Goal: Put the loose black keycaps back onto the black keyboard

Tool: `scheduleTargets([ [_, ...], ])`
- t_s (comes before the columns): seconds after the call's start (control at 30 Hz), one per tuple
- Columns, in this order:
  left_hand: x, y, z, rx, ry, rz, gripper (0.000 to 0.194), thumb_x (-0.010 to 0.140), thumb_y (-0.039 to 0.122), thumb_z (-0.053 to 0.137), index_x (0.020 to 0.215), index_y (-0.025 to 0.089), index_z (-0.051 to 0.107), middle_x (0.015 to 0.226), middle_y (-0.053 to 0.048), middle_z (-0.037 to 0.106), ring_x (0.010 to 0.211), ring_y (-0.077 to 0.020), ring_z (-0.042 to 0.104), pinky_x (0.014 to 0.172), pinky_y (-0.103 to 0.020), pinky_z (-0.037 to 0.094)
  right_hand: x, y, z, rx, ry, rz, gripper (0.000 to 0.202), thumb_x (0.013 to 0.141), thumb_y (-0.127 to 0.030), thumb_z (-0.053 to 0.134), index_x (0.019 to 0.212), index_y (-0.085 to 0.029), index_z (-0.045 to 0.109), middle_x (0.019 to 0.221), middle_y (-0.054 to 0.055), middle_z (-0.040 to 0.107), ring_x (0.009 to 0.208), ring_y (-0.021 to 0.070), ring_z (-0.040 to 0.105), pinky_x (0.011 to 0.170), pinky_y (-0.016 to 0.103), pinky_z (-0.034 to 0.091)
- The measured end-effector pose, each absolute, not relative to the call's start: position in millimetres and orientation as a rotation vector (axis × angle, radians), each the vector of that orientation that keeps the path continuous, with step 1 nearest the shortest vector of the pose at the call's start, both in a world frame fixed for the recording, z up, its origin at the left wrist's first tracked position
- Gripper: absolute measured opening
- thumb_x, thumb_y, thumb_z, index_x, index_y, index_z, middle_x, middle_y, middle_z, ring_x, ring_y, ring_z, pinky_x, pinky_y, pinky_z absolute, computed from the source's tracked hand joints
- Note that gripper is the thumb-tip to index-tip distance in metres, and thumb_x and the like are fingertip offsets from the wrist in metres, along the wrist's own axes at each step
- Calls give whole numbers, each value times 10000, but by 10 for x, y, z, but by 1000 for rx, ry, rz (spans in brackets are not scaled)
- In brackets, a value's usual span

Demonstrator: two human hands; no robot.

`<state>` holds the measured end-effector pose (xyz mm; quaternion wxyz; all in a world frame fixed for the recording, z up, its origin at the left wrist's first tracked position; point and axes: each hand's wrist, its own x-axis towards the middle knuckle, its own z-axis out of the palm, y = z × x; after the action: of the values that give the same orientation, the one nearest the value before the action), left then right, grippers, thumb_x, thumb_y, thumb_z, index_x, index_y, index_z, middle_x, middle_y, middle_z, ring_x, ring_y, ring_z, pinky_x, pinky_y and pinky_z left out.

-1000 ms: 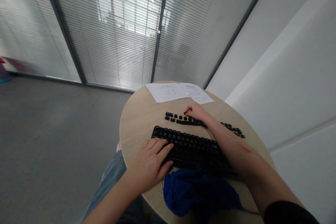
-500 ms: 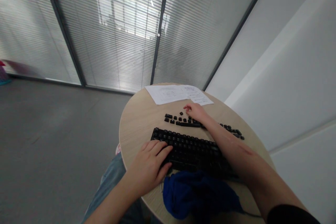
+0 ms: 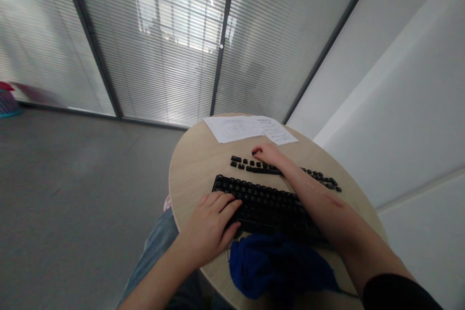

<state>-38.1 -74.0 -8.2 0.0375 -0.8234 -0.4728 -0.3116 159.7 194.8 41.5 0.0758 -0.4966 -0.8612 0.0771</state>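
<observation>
A black keyboard (image 3: pixel 259 201) lies on the round table, partly bare of keycaps along its near side. My left hand (image 3: pixel 212 223) rests on its left end, with fingers stretched out over the keys and the thumb apart near the front edge. Beyond the keyboard, loose black keycaps (image 3: pixel 243 161) are laid out in rows, among them a long space bar (image 3: pixel 263 171). Over these rows, my right hand (image 3: pixel 268 153) is closed in a pinch on a small black keycap (image 3: pixel 254 153). My right forearm hides part of the keyboard and of the rows.
White printed sheets (image 3: pixel 236 129) lie at the table's far edge. A blue cloth (image 3: pixel 269 266) is bunched in front of the keyboard, with a dark cord beside it. Past the wooden table (image 3: pixel 189 160) stand a glass partition with blinds and a white wall. A basket (image 3: pixel 7 101) stands far left.
My right hand has closed on the single keycap that lay just left of its fingertips. My left hand stays on the keyboard. The whole view has shifted slightly.
</observation>
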Motion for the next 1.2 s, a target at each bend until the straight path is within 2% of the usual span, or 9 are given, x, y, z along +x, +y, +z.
scheduleTargets([
  [0.13, -386, -744, -76, -2525, -1423, -997, 349, 936, 265, 614, 1272, 173, 639, 1223, -121, 680, 1124, -313, 614, 959, -536, 542, 1702, 1734, 572, -1455, -2493, 214, 268, 893, -248, 664, 1133, -195, 770, 1041, 68, 748, 983, 181, 679, 926, 287, 512],
  [0.33, -425, -769, -65, -2446, -1329, -1188, 169, 951, 193, 571, 1071, 194, 690, 1093, -79, 713, 1024, -264, 633, 901, -471, 531, 1998, 912, 703, -1133, -2394, 329, 264, 895, -332, 674, 1100, -179, 742, 851, 31, 705, 725, 114, 617, 735, 240, 493],
  [0.53, -467, -789, 20, -2306, -1376, -1431, 128, 930, 118, 539, 922, 175, 653, 931, -54, 709, 863, -188, 637, 803, -361, 526, 2007, 181, 514, -964, -2480, 329, 140, 918, -289, 681, 1002, -197, 745, 829, 17, 697, 710, 104, 617, 688, 223, 468],
  [0.77, -461, -862, 39, -2358, -1550, -1450, 154, 948, 121, 506, 874, 182, 627, 826, -37, 672, 778, -152, 626, 700, -284, 514, 1833, 92, 77, -791, -2417, 117, 148, 870, -330, 775, 900, -191, 732, 937, 54, 707, 901, 177, 644, 850, 321, 499],
  [0.97, -488, -976, -64, -2400, -1590, -1406, 152, 946, 120, 494, 877, 186, 613, 710, -4, 591, 643, -128, 575, 574, -253, 448, 1856, 93, 30, -805, -2393, 80, 163, 866, -333, 781, 863, -182, 720, 916, 55, 687, 891, 176, 617, 858, 331, 479],
  [1.2, -492, -948, -49, -2430, -1594, -1380, 154, 956, 138, 494, 881, 196, 616, 720, -5, 612, 655, -136, 589, 576, -257, 448, 1836, 78, 15, -780, -2406, 54, 174, 852, -335, 800, 852, -181, 719, 906, 34, 693, 874, 162, 613, 848, 325, 457],
])
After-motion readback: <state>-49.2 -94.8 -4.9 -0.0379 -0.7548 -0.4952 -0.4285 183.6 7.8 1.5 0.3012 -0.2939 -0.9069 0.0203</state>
